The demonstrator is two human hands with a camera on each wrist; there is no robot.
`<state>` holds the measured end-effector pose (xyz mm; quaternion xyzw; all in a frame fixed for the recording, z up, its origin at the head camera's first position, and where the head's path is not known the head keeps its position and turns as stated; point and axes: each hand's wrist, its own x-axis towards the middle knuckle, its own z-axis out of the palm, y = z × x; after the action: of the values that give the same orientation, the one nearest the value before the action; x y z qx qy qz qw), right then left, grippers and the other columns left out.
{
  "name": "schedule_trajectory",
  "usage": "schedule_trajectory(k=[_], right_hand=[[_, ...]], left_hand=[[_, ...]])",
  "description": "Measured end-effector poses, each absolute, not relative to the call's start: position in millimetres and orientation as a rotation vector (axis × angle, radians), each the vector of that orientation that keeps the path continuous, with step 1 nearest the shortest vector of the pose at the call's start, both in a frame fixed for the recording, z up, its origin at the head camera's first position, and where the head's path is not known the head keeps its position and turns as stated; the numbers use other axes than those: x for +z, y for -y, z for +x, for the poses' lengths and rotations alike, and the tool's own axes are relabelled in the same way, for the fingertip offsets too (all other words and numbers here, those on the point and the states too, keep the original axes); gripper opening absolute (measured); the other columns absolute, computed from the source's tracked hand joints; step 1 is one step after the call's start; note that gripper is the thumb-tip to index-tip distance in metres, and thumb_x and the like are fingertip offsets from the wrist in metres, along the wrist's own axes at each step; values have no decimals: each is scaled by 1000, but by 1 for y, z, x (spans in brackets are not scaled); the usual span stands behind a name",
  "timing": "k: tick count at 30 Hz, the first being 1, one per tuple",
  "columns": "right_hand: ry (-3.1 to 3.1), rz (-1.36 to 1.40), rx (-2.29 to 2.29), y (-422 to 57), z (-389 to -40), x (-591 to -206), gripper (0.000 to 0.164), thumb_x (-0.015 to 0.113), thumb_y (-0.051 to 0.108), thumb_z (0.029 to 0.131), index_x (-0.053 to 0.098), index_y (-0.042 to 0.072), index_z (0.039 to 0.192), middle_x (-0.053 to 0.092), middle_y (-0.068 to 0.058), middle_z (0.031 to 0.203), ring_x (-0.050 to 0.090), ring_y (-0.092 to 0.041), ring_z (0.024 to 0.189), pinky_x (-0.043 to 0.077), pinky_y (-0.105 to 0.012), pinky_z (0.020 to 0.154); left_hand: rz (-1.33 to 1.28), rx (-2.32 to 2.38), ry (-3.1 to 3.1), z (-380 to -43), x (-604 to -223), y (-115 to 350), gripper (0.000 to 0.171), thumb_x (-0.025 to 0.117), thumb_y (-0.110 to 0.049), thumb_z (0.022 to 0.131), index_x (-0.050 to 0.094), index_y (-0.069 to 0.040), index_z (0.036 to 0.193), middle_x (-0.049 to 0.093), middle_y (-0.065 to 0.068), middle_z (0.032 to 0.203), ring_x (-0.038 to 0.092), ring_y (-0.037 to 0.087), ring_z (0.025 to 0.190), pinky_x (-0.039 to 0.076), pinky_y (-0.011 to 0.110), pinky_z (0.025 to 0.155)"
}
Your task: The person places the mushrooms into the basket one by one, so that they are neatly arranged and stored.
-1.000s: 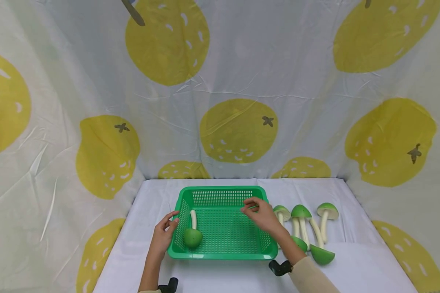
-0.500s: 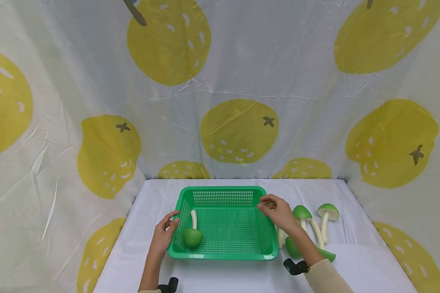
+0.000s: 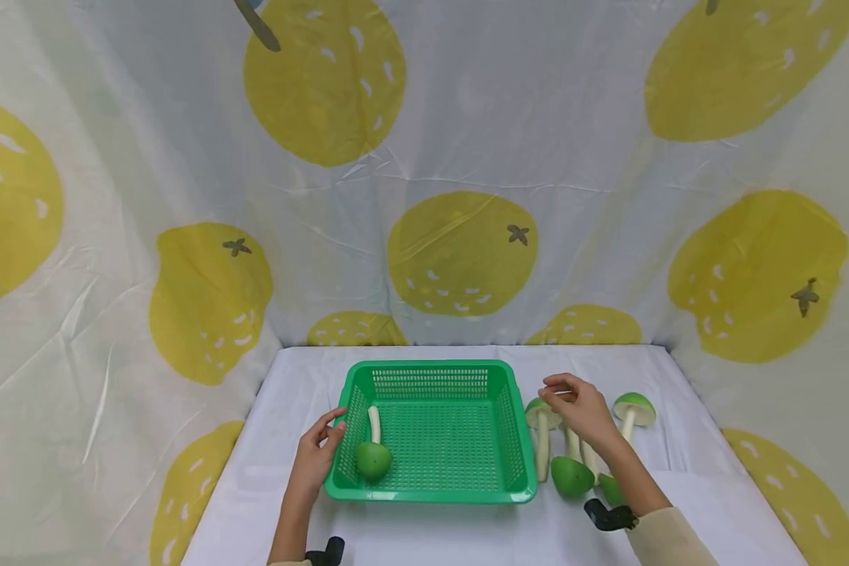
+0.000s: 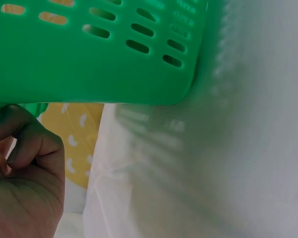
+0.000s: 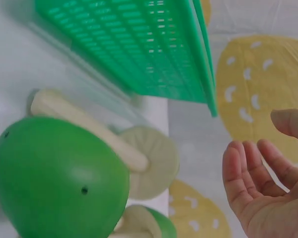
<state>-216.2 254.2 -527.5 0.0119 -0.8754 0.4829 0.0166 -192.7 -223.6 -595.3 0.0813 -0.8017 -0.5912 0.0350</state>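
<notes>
a: where does the basket-side mushroom [image 3: 542, 444] lie from the right hand [image 3: 582, 413]?

b: below and to its left, between the hand and the green basket [image 3: 431, 497]. in the head view the fingertips sit near its cap; the right wrist view shows clear air between them.

a: and its long axis?

b: roughly front to back, along the basket's right wall — cap at the far end, pale stem toward the person. it's on the table [image 3: 460, 534], just outside the basket. the reversed mushroom [image 3: 572, 477] beside it has its cap toward the person instead.

a: is the right hand holding anything?

b: nothing. fingers loosely bent, thumb well apart from them.

a: the left hand [image 3: 314, 452]?

b: at the basket's left rim, pinching it, as far as i can judge. so the right is the nearer one — i'd say a reach turns on that drop down and left.

a: any brand or writing?

b: none i can read. the curtain [image 3: 460, 110] has yellow fruit prints, and i make out no lettering anywhere.
</notes>
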Motion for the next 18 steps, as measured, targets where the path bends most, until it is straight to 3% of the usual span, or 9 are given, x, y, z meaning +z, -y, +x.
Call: schedule_trajectory(k=[7,18], right_hand=[[2758,-17,1414,-277,-210,-529,46,64,41,102,63,6,133,70,-15,122,67,-34,114,55,-25,81],[2774,-61,1326,-308,-198,-530,47,63,38,104,62,2,133,69,-19,122,68,-29,109,53,-21,76]], left_hand=[[226,-1775,2479,-192,-596,225,38,64,-41,103,65,-26,138,51,3,81,50,16,76,44,30,72],[244,-1816,2461,-191,-596,223,36,65,-39,103,66,-27,136,53,5,80,52,17,76,46,29,71]])
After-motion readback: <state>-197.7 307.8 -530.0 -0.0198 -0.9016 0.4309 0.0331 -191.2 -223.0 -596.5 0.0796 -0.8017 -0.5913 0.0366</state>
